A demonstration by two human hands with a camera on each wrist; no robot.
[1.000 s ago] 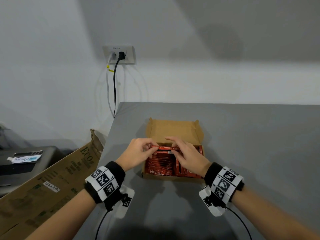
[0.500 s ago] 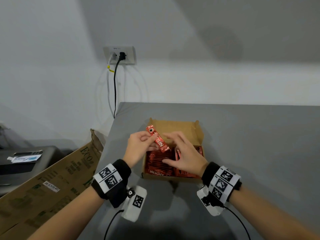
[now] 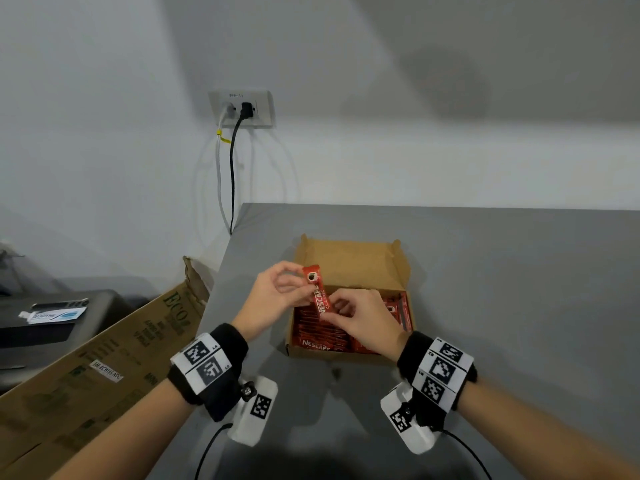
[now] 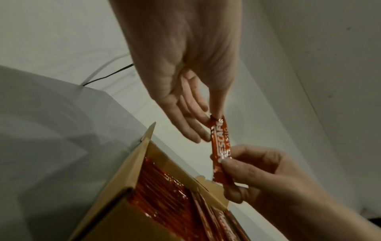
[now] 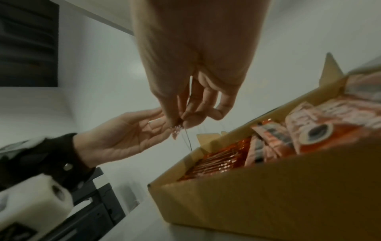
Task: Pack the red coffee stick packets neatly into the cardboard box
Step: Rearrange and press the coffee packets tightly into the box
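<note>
A small open cardboard box (image 3: 346, 352) sits on the grey table (image 3: 502, 306), lid flap standing at the back. Rows of red coffee packets (image 3: 317, 336) fill it, some flat on the left and some on edge on the right (image 5: 268, 143). One red coffee packet (image 3: 318, 295) stands nearly upright above the box's left half. My left hand (image 3: 305, 285) pinches its top end (image 4: 215, 121). My right hand (image 3: 329, 315) pinches its lower part (image 4: 223, 164) between thumb and forefinger. In the right wrist view the packet (image 5: 177, 130) shows only edge-on.
A large brown carton (image 3: 104, 358) leans against the table's left edge. Beyond it stands a dark unit with a tube (image 3: 52, 315) on top. A wall socket (image 3: 242, 109) with two cables hangs behind the table's back left corner.
One packet was lying flat under both hands at the box's back. It has been lifted and turned nearly upright above the box, the left hand rising with its top end.
</note>
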